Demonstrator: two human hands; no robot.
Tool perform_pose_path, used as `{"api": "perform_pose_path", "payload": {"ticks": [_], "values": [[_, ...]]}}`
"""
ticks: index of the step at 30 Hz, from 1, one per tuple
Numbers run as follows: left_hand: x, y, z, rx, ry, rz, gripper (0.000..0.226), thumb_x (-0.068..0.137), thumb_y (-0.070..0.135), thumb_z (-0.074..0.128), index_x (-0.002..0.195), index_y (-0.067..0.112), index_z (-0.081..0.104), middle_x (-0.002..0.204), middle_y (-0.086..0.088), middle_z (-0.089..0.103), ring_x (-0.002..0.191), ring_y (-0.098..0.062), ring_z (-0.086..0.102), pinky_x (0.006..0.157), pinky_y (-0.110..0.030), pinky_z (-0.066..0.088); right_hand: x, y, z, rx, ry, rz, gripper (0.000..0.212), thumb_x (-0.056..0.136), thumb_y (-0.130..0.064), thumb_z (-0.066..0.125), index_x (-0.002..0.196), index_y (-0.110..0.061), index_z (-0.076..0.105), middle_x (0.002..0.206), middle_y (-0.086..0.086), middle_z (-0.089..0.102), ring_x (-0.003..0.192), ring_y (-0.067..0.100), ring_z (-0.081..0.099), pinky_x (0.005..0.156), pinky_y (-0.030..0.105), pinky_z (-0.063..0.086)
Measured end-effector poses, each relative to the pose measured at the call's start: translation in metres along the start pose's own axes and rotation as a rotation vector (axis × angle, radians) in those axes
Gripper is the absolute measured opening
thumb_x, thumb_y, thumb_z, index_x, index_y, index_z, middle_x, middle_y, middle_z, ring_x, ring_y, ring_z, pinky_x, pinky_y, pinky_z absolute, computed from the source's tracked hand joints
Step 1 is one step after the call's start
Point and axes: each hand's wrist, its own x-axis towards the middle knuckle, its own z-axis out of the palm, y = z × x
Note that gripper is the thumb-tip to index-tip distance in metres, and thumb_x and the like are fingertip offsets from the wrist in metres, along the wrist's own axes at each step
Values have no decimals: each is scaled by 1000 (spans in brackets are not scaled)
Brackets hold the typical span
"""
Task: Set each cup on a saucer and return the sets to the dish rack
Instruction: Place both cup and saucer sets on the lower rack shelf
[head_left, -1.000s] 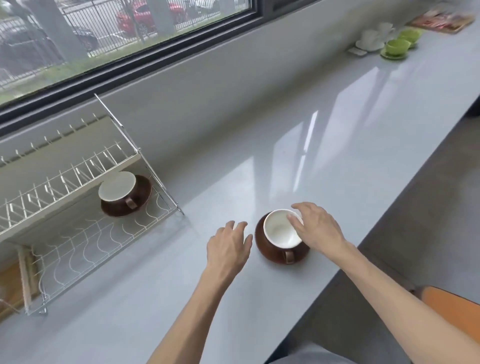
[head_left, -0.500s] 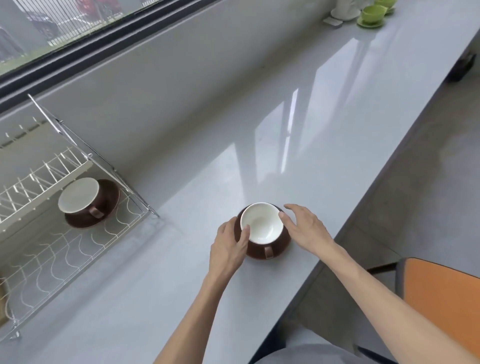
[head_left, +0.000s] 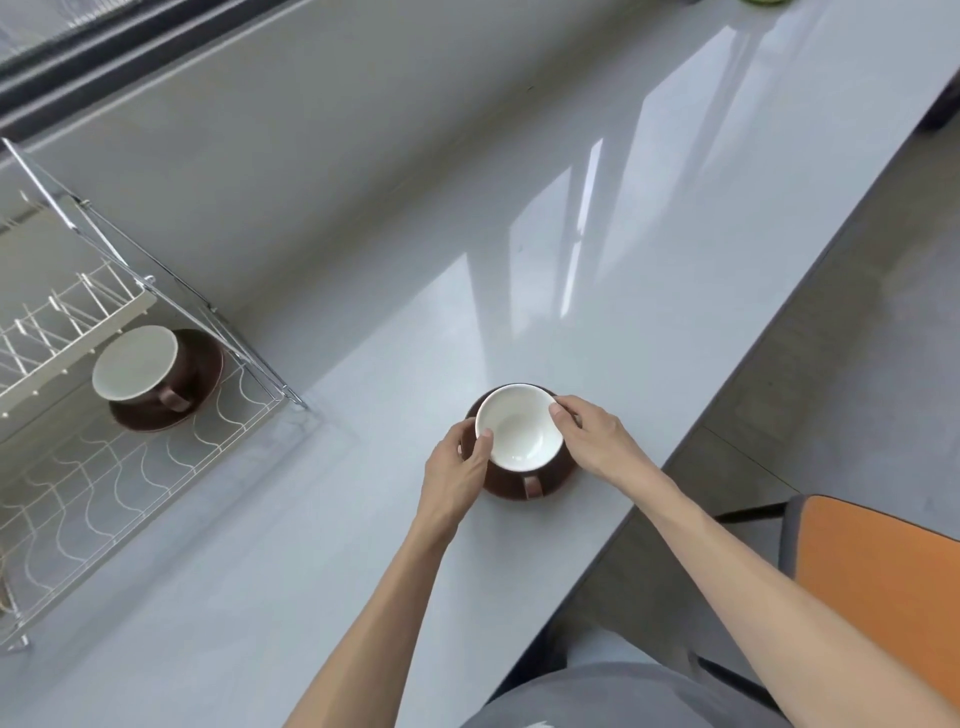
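A brown cup with a white inside (head_left: 519, 428) sits on a brown saucer (head_left: 558, 480) on the grey counter, its handle facing me. My left hand (head_left: 460, 475) grips the set's left side, thumb on the cup's rim. My right hand (head_left: 597, 441) grips the right side, thumb on the rim too. A second brown cup (head_left: 137, 366) rests on its saucer (head_left: 200, 364) on the lower shelf of the wire dish rack (head_left: 130, 467) at the left.
The grey counter (head_left: 623, 260) runs away to the upper right along a window wall. Its front edge drops off close to the right of the set. An orange chair seat (head_left: 878, 582) stands below at the right.
My left hand has moved in from beside the saucer and closed on the set's left side. My right hand has settled lower on the right side. The view has tilted down.
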Motion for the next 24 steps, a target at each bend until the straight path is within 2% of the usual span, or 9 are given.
{"api": "perform_pose_path", "payload": {"ticks": [2, 6, 14, 17, 24], "values": [[1, -2, -1, -15, 2, 8, 32, 91, 51, 56, 119, 36, 63, 112, 9, 65, 106, -22, 67, 97, -50, 56, 1, 0, 1, 7, 3, -1, 39, 105, -35, 39, 134, -19, 57, 123, 4, 65, 119, 24, 55, 91, 29, 39], [1, -5, -1, -30, 0, 12, 37, 88, 53, 57, 121, 38, 62, 114, 8, 65, 108, -21, 66, 98, -50, 55, 2, 0, 3, 21, 7, 1, 37, 104, -32, 40, 134, -19, 58, 125, 4, 65, 120, 23, 55, 90, 28, 38], [-5, -20, -14, -79, 15, -3, 38, 79, 59, 58, 114, 46, 63, 114, 5, 66, 110, -23, 66, 96, -51, 56, -5, -8, 15, 23, -9, -24, 36, 103, -33, 43, 133, -21, 59, 128, 1, 65, 122, 21, 56, 98, 30, 41], [-10, -27, -23, -106, 38, -3, 47, 77, 60, 58, 120, 43, 63, 117, 4, 65, 112, -24, 66, 96, -51, 56, -6, -15, 23, 8, -24, -47, 36, 103, -33, 43, 133, -21, 60, 128, 1, 65, 123, 21, 56, 99, 31, 42], [-23, -45, -57, -159, 124, -19, 50, 73, 60, 59, 119, 41, 64, 121, 1, 64, 112, -24, 66, 95, -50, 57, -13, -40, 52, -28, -86, -101, 36, 103, -34, 43, 132, -22, 60, 126, 0, 66, 121, 22, 56, 96, 30, 42]]}}
